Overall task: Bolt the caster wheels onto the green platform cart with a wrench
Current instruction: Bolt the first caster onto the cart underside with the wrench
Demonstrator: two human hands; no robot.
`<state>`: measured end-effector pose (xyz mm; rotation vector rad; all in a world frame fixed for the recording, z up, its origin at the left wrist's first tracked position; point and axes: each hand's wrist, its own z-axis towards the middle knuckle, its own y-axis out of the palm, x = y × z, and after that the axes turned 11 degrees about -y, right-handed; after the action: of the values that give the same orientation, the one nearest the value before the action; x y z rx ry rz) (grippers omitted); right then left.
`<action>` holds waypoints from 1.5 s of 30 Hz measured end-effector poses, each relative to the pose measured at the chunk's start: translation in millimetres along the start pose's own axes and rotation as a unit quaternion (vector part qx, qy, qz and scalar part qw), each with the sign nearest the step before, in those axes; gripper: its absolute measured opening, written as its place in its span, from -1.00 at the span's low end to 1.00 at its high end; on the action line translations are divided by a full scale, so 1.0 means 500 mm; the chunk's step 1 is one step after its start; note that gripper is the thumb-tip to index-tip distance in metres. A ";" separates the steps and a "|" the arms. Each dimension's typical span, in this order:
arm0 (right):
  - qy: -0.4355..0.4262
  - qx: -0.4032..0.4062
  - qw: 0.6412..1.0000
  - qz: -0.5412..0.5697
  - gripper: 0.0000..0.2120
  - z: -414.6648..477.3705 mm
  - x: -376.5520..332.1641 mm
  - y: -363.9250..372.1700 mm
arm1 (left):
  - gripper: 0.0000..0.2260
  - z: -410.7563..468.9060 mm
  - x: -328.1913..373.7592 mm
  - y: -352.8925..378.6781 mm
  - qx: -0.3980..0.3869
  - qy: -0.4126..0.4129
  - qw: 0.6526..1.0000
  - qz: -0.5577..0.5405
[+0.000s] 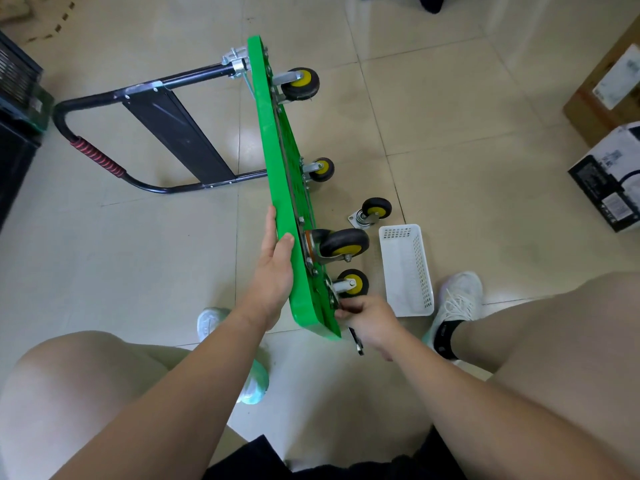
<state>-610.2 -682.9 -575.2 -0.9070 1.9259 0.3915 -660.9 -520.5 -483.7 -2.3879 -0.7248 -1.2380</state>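
Note:
The green platform cart (277, 161) stands on its long edge on the tiled floor, underside facing right. Several black casters with yellow hubs are on that underside, among them a big one (343, 242) and a smaller one (351, 282) near me. A loose caster (372, 211) lies on the floor beside them. My left hand (275, 261) lies flat against the deck's top face and steadies it. My right hand (369, 318) grips a wrench (356, 342) at the bolts by the cart's near corner; the wrench head is hidden by my fingers.
The folded black handle (114, 157) with a red grip lies on the floor to the left. A white plastic basket (407, 270) sits right of the casters. Cardboard boxes (609, 174) stand at the right edge, a dark unit at the left. My feet flank the cart's near end.

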 end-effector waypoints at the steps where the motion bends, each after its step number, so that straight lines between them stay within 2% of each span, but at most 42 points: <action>1: -0.001 0.005 1.000 0.003 -0.65 -0.011 -0.002 -0.002 | -0.53 -0.001 -0.001 0.000 0.002 0.001 1.000 0.002; 4: -0.018 0.003 1.000 0.025 -0.67 -0.041 -0.028 0.003 | -0.52 -0.001 -0.002 0.001 0.008 0.004 1.000 0.004; 9: -0.031 -0.021 0.994 0.107 -0.88 -0.073 -0.081 0.015 | -0.52 -0.003 -0.002 0.001 0.008 0.001 1.000 0.005; 16: -0.016 -0.011 0.986 0.164 -0.95 -0.099 -0.111 0.017 | -0.51 -0.004 0.002 0.002 0.016 -0.004 1.000 -0.001; 23: 0.006 -0.006 0.981 0.194 -0.79 -0.102 -0.136 0.017 | -0.51 -0.003 0.001 -0.001 0.015 0.004 1.000 0.004; 27: 0.007 -0.010 0.981 0.194 -0.68 -0.093 -0.153 0.017 | -0.51 -0.001 0.001 -0.001 0.022 0.002 1.000 0.006; 36: 0.054 -0.021 0.984 0.169 -0.69 -0.056 -0.146 0.007 | -0.51 -0.005 0.004 -0.002 0.015 -0.002 1.000 0.000; 39: 0.024 0.000 0.994 0.111 -0.77 -0.039 -0.117 0.008 | -0.50 -0.009 0.007 0.000 0.011 -0.002 1.000 0.006; 45: -0.025 0.014 0.999 0.037 -0.71 -0.012 -0.109 0.032 | -0.51 -0.011 0.006 -0.002 0.014 0.011 1.000 0.009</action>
<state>-610.2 -652.3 -527.0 -0.8033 1.9180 0.4257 -663.6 -521.7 -478.1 -2.3504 -0.7075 -1.2362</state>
